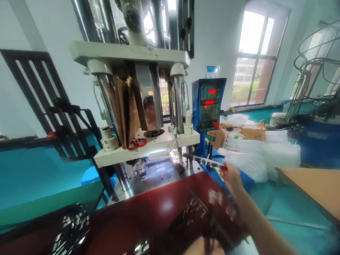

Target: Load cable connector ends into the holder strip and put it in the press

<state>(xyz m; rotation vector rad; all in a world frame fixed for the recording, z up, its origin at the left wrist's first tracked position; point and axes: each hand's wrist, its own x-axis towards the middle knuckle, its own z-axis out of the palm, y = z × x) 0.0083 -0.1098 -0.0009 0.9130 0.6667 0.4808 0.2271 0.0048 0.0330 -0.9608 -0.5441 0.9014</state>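
At the right of centre, my right hand [231,176] pinches the end of a long thin dark strip [205,161] with pale, shiny bits along it. The strip points left, over the front right corner of the press, and its exact kind is unclear. My left hand [203,247] shows only in part at the bottom edge, smeared by motion. Beside it on the dark red table [156,207] lie shiny black pieces [196,212], blurred. It cannot be told whether the left hand grips any of them. More glossy black pieces [71,226] are heaped at the left.
Ahead stands a press [148,141] with steel columns and a lit lower bed [158,168]. Red-handled scissors [137,143] and upright cardboard [126,113] rest on its plate. To the right are a blue control box [209,104], white bags [255,156] and a tan board [313,187].
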